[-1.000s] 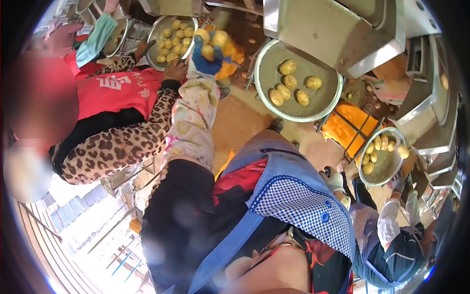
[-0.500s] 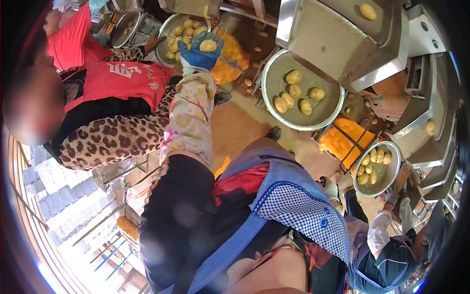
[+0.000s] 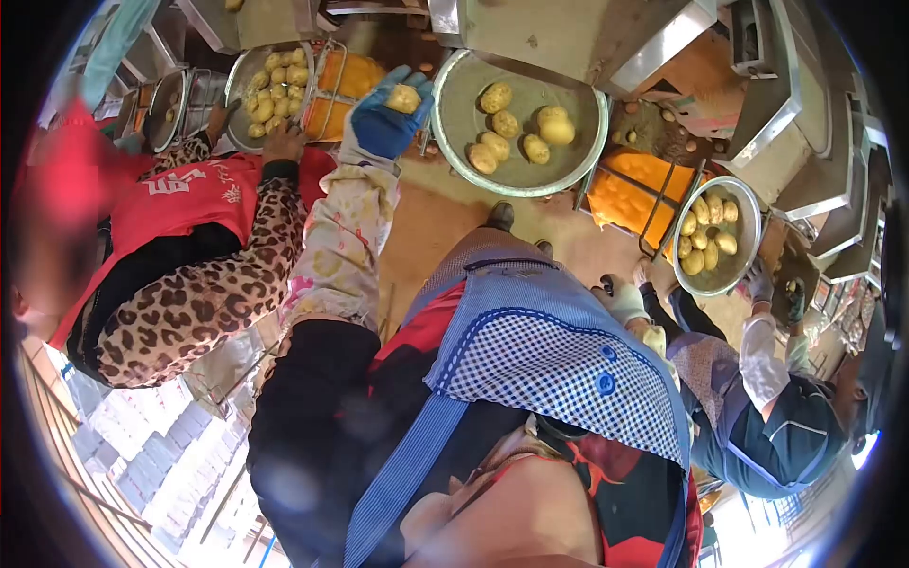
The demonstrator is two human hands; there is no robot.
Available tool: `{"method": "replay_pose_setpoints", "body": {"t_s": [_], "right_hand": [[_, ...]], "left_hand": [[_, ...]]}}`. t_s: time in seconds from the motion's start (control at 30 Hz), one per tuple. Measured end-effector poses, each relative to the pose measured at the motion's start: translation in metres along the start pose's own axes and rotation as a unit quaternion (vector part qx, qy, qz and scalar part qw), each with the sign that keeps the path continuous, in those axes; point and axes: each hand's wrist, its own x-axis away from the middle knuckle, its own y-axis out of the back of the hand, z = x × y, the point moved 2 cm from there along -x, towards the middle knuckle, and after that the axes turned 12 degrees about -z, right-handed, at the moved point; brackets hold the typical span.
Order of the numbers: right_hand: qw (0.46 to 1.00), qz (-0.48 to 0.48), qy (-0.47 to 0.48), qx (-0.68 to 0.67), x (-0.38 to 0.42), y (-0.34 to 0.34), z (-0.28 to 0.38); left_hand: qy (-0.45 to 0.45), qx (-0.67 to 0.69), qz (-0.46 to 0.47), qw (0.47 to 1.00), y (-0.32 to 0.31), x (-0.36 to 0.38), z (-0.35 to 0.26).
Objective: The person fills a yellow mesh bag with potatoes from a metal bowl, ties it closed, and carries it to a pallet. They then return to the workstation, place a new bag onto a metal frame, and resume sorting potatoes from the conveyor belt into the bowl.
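Left grip point(image 3: 388, 114): blue-gloved, palm up, fingers curled around one potato point(image 3: 404, 97); held out at the end of a floral sleeve point(image 3: 343, 237).
Potato: pale yellow, resting in the palm near the fingertips, above the floor and clear of the pans.
Right grip: out of view.
Just right of the grip: round metal pan point(image 3: 464, 142) with five peeled potatoes point(image 3: 502, 123) lying loose inside, under a steel chute point(image 3: 530, 28).
Just left of the grip: orange crate point(image 3: 346, 80) in a wire frame, then a second metal pan point(image 3: 241, 80) heaped with potatoes.
Further left: a co-worker's hand point(image 3: 282, 144) at the rim of that second pan, leopard-print sleeve point(image 3: 218, 293), red apron.
Further right: another orange crate point(image 3: 634, 194), then a third pan point(image 3: 734, 275) of potatoes, with a second co-worker's gloved hand point(image 3: 760, 281) at its edge.
Below the grip: bare tan floor point(image 3: 426, 237), blue checked apron point(image 3: 540, 360).
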Motion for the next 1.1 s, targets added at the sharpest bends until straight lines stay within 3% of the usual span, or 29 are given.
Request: {"method": "replay_pose_setpoints", "body": {"t_s": [0.2, 0.23, 0.33, 0.47, 0.57, 0.67, 0.7, 0.77, 0.8, 0.87, 0.9, 1.0, 1.1], "right_hand": [[1.000, 0.012, -0.005, 0.003, 0.002, -0.002, -0.013], [1.000, 0.011, 0.005, 0.001, 0.001, -0.004, -0.016], [1.000, 0.013, 0.013, 0.004, 0.001, -0.006, -0.014], [1.000, 0.020, -0.002, 0.011, 0.001, -0.006, -0.011], [0.999, 0.026, -0.021, 0.005, 0.001, -0.001, -0.011], [0.999, 0.025, -0.024, -0.004, 0.000, -0.003, -0.017], [0.999, 0.026, -0.025, -0.006, 0.000, -0.004, -0.018], [0.999, 0.028, -0.026, -0.008, -0.001, -0.004, -0.019], [0.999, 0.028, -0.023, -0.005, -0.001, -0.005, -0.018], [1.000, 0.025, -0.017, 0.000, -0.001, -0.005, -0.016], [1.000, 0.026, -0.013, 0.003, -0.001, -0.005, -0.015], [1.000, 0.025, -0.008, 0.009, -0.003, -0.004, -0.013], [1.000, 0.019, -0.013, 0.007, -0.001, -0.005, -0.013]], "left_hand": [[0.112, -0.042, 0.045, 0.992, 0.005, 0.014, 0.046], [0.087, -0.094, -0.012, 0.992, -0.006, 0.022, 0.052], [0.121, -0.063, 0.031, 0.990, 0.016, 0.013, 0.060], [0.145, -0.034, -0.082, 0.985, 0.014, 0.017, 0.061], [0.115, -0.024, -0.047, 0.992, 0.023, 0.018, 0.061], [0.072, -0.078, -0.077, 0.991, 0.029, 0.020, 0.055], [0.063, -0.193, -0.078, 0.976, 0.022, 0.024, 0.054], [0.042, -0.414, -0.077, 0.906, -0.006, 0.033, 0.052], [0.020, -0.536, -0.084, 0.840, -0.010, 0.028, 0.055], [-0.027, -0.746, -0.094, 0.658, -0.021, 0.016, 0.066], [-0.182, -0.854, -0.059, 0.484, -0.045, 0.022, 0.069], [-0.264, -0.916, 0.026, 0.302, -0.051, 0.006, 0.086], [-0.199, -0.951, 0.088, 0.218, -0.054, -0.015, 0.096]]}}
